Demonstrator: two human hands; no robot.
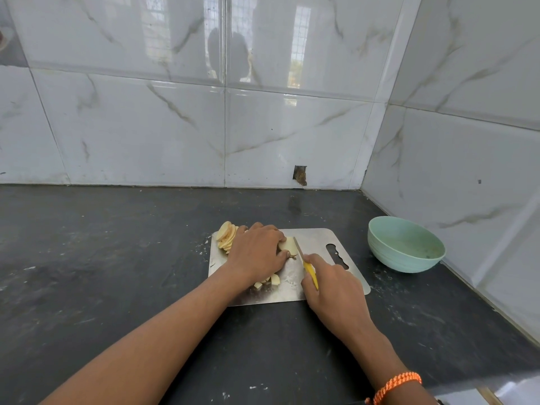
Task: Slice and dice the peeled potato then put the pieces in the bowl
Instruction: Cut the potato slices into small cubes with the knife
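On the steel cutting board [318,244] my left hand [257,252] holds down a pale stack of potato slices [288,245], fingers curled over it. My right hand [333,285] grips a yellow-handled knife [310,273]; its blade [298,248] stands against the right side of the held potato. A fan of round potato slices [226,236] leans at the board's far left corner. Several diced cubes [270,280] lie near my left wrist, partly hidden by it. The light green bowl [406,245] sits to the right of the board; I see no potato in it.
The board lies on a dark stone counter [117,258] in a corner of white marble-look tiled walls [453,159]. A small hole in the wall tile [300,175] is behind the board. An orange bracelet [394,385] is on my right wrist.
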